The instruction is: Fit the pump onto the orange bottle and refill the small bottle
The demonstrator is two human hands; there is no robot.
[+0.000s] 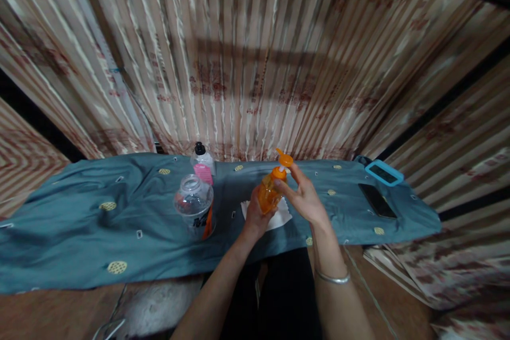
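My left hand (257, 218) is wrapped round the lower body of an orange pump bottle (269, 194), holding it tilted above the table. At its top, the pump head (285, 160) stands raised on a pale stem, with the spout toward the upper left. My right hand (305, 196) grips the bottle near its neck, thumb against the collar and index finger close under the pump head. Its other fingers are partly hidden. Beneath the bottle lies a white tissue (282, 216), partly covered by my left hand.
A clear plastic cup with a domed lid (195, 204) stands left of my hands. Behind it is a clear bottle with a black cap and pink label (203, 162). To the right lie a phone (377, 201) and a blue-framed device (384, 172). A green patterned cloth (155, 239) covers the table.
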